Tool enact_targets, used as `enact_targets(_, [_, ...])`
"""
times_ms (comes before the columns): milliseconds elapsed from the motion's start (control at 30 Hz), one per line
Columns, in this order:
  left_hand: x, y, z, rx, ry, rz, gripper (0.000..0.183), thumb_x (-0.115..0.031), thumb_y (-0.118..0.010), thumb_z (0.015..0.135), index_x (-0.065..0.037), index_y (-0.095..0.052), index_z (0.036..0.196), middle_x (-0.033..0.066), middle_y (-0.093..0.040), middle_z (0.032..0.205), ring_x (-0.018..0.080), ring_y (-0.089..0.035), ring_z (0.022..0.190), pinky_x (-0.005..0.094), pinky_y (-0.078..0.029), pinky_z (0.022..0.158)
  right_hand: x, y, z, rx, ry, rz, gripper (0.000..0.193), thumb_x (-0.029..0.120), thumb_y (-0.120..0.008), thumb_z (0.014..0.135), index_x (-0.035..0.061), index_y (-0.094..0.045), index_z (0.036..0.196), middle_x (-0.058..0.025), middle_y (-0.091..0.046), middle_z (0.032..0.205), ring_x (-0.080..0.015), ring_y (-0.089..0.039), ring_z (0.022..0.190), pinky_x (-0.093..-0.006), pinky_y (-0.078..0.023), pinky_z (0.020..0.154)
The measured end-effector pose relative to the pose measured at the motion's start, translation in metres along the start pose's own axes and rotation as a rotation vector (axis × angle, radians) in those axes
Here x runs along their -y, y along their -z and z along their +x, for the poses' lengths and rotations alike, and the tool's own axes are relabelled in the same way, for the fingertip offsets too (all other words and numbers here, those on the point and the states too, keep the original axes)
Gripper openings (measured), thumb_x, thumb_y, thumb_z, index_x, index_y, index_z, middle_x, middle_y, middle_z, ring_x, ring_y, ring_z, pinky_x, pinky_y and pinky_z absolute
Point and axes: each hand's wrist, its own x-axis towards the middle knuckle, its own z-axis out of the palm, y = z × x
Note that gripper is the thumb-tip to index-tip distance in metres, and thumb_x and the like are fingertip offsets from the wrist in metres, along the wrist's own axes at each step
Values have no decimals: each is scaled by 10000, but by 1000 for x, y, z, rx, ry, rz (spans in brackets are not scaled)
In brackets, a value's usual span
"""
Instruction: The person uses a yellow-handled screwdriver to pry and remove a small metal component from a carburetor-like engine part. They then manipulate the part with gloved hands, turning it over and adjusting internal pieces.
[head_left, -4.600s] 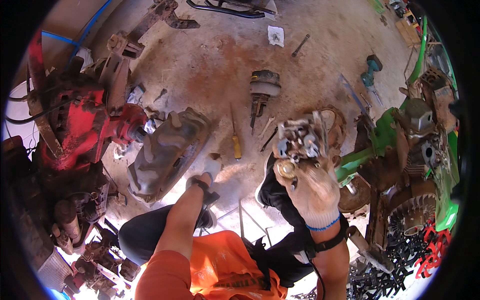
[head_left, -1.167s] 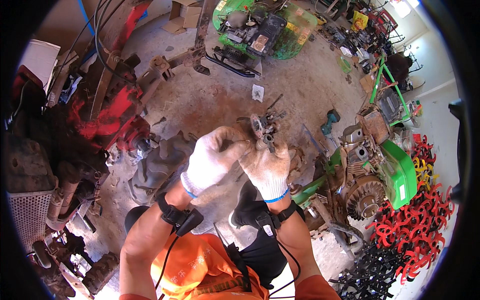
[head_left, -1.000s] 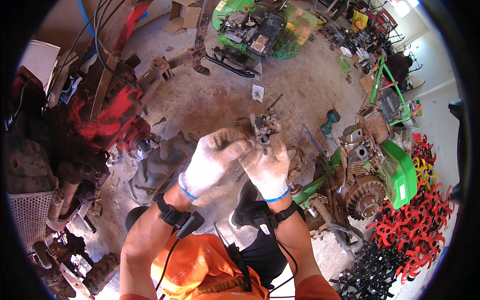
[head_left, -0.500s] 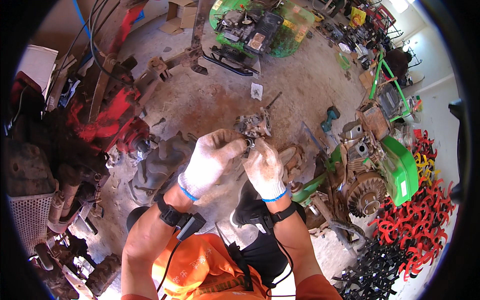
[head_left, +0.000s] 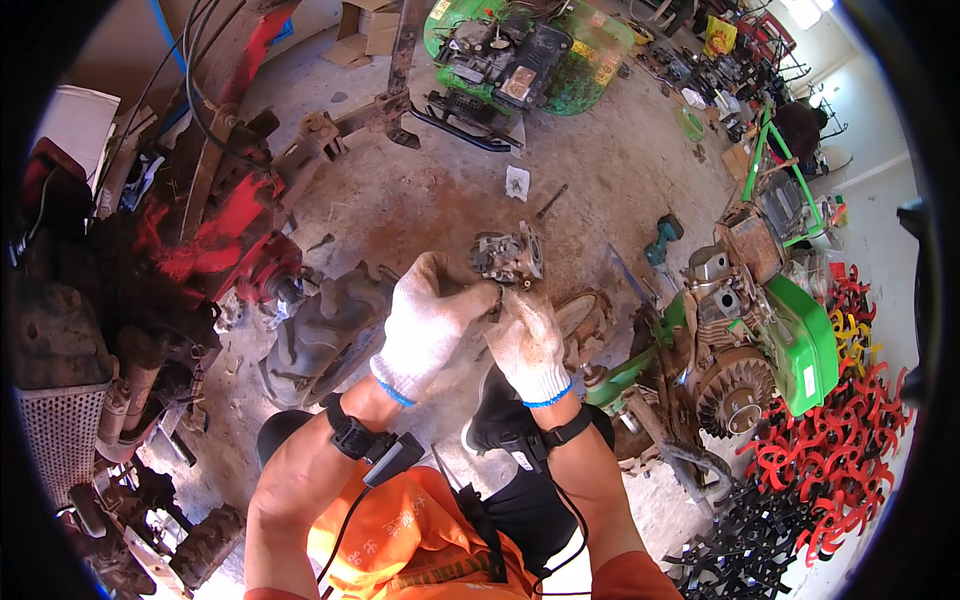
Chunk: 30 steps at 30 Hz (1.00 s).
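Observation:
A greyish metal part that looks like a carburetor [head_left: 508, 254] is at the fingertips of my gloved hands, above the floor. My right hand [head_left: 530, 335], in a white work glove, is closed against its lower edge and seems to hold it. The fingers behind the part are hidden. My left hand [head_left: 425, 320], gloved alike, is closed in a pinch just below the part, its thumb meeting the right fingers. A small dark piece shows between the two hands, too small to name.
Ahead stands a green machine with an engine [head_left: 490, 55]. On the right are a green-housed engine [head_left: 800, 340], a teal power drill [head_left: 662, 240] and piles of red [head_left: 830, 430] and black curved pieces [head_left: 735, 540]. Red machinery [head_left: 210, 235] lines the left. A rod-like tool [head_left: 552, 201] lies on the floor.
The carburetor-like part has shifted slightly toward me, parting from the rod-like tool in view. My left hand has moved slightly right; the small ring seen between the fingertips no longer shows.

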Motion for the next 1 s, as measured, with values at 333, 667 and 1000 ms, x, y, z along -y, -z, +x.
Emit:
enact_targets(333, [7,3,-2,36,32,-13,257,-72,-805,870,20,-625,1030,76,-696,899,132,-654,806,281,-539,719,41,4,5,92,234,-575,184,49,-785,812,-7,-762,986,-204,-771,1011,-405,-743,970,-465,-606,854])
enact_targets(667, [7,8,-2,145,75,-296,202,-94,-713,1020,39,-659,1162,92,-745,1012,100,-616,813,272,-492,736,55,6,8,36,109,-628,293,205,-796,899,-2,-737,1099,-212,-752,1018,-387,-740,1006,-458,-602,872])
enact_targets(1000, [23,-5,-16,42,-692,713,371,-150,-814,922,-61,-736,1273,165,-775,1075,318,-781,935,389,-616,819,41,4,9,17,-588,1225,384,340,-652,1068,-1,-661,1244,-124,-710,1115,-255,-694,1042,-421,-591,917])
